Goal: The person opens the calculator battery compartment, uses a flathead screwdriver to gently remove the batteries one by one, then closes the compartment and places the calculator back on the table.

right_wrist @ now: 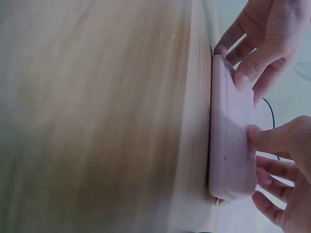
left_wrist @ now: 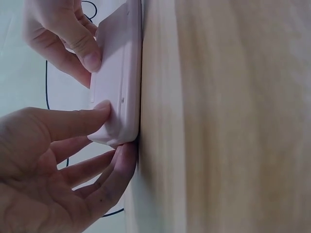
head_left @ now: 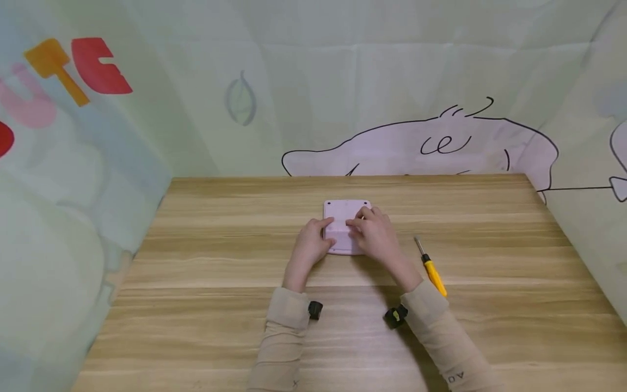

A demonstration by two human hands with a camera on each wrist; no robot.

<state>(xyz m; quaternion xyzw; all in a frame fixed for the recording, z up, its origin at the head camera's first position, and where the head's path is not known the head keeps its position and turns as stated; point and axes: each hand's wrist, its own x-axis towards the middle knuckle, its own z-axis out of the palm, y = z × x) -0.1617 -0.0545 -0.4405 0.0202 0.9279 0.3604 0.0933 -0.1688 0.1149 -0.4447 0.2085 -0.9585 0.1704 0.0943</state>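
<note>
A flat pink case (head_left: 345, 210), looking like the back of a calculator, lies on the table with small dark feet at its far corners. My left hand (head_left: 311, 239) holds its left edge, the thumb on the upper face and other fingers against the side in the left wrist view. From the right, my right hand (head_left: 376, 233) bends over the case, with its thumb (right_wrist: 266, 140) touching the upper face. Whether those fingers pinch a part of it or only press cannot be made out. The underside of the case is hidden.
A screwdriver (head_left: 433, 272) with a yellow handle lies right of the right hand, tip pointing away. The wooden table (head_left: 220, 261) ends at a printed curtain (head_left: 313, 81) behind and at the sides. Each wrist wears a small black camera (head_left: 395, 316).
</note>
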